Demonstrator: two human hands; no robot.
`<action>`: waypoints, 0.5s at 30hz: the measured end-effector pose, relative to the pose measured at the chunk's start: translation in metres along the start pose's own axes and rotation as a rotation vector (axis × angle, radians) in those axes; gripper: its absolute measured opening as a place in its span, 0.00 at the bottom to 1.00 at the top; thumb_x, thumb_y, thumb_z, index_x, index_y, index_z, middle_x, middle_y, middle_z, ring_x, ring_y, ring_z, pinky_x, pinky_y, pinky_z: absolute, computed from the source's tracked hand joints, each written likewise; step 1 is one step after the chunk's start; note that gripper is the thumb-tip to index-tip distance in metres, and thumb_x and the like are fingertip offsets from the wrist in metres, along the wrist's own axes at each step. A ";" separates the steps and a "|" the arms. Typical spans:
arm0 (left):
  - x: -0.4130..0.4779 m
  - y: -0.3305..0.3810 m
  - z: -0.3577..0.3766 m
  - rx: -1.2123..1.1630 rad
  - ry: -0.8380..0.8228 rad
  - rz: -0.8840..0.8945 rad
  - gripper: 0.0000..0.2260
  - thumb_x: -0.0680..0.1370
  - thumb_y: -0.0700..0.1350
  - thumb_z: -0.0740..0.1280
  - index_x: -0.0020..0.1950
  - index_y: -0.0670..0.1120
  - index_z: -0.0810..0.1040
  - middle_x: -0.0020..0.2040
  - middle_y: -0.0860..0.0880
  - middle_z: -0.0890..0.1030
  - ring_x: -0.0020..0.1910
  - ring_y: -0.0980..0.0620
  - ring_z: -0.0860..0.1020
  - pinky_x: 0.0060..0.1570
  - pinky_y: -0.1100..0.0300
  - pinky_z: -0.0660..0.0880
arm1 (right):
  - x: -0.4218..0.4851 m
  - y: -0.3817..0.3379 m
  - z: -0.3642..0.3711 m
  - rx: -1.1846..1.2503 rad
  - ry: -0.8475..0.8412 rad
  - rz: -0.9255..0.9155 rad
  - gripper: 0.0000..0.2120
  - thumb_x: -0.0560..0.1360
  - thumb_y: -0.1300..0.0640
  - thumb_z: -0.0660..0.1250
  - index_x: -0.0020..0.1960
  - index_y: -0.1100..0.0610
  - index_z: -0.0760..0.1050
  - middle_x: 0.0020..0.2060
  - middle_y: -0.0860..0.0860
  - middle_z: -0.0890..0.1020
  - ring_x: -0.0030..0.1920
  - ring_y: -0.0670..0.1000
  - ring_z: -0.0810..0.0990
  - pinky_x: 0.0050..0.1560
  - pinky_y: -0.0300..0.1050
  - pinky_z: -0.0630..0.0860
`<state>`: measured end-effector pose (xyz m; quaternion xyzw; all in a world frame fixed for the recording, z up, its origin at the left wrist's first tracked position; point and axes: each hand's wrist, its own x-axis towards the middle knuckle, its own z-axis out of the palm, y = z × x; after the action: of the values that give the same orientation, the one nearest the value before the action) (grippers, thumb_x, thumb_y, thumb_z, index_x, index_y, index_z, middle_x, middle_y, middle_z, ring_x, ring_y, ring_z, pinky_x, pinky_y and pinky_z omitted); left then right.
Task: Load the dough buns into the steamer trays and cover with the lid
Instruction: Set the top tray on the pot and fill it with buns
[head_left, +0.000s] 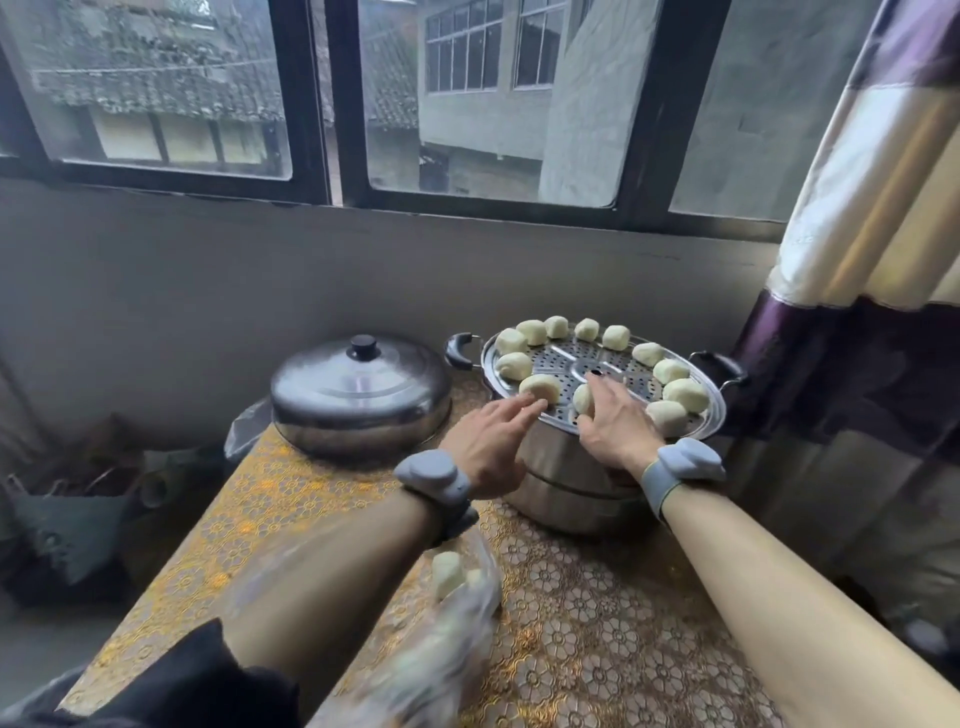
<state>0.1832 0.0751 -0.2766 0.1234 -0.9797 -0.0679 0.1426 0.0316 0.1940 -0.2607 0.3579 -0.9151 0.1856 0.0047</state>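
Observation:
A steel steamer stack stands at the table's far right, and its perforated top tray (566, 358) carries several pale dough buns in a ring around the rim. My left hand (491, 447) reaches to the tray's near edge, straight fingertips touching a bun (540, 387). My right hand (615, 421) grips another bun (583, 399) on the tray, fingers curled round it. The domed steel lid (358, 387) with a black knob lies left of the steamer on the table. Two more buns (448, 571) lie on clear plastic film under my left forearm.
The table (571, 613) has a gold flower-patterned cover. Black steamer handles (460, 351) stick out left and right. A curtain (857, 260) hangs close on the right. A wall with windows lies behind. Bags and clutter (78, 493) sit on the floor to the left.

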 end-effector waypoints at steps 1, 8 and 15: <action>0.006 0.003 0.003 0.026 -0.048 -0.001 0.36 0.74 0.44 0.64 0.80 0.52 0.53 0.80 0.51 0.55 0.77 0.50 0.56 0.74 0.50 0.60 | 0.000 0.002 -0.003 0.010 -0.009 -0.003 0.27 0.76 0.54 0.60 0.75 0.50 0.62 0.72 0.55 0.68 0.69 0.62 0.70 0.70 0.55 0.66; 0.011 0.002 0.014 0.033 -0.107 -0.015 0.38 0.73 0.42 0.63 0.80 0.51 0.50 0.80 0.52 0.52 0.79 0.52 0.51 0.76 0.50 0.56 | -0.003 0.007 -0.004 0.093 0.028 -0.053 0.23 0.77 0.47 0.66 0.70 0.51 0.68 0.65 0.57 0.72 0.65 0.61 0.72 0.66 0.50 0.68; 0.010 0.006 0.017 0.037 -0.106 -0.043 0.38 0.73 0.43 0.64 0.80 0.50 0.51 0.80 0.52 0.53 0.78 0.51 0.52 0.75 0.50 0.57 | -0.006 0.021 -0.012 0.160 0.163 -0.038 0.26 0.72 0.41 0.69 0.66 0.51 0.72 0.62 0.56 0.74 0.63 0.58 0.72 0.65 0.52 0.70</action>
<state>0.1673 0.0801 -0.2891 0.1432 -0.9841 -0.0591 0.0866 0.0211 0.2161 -0.2571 0.3583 -0.8869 0.2865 0.0543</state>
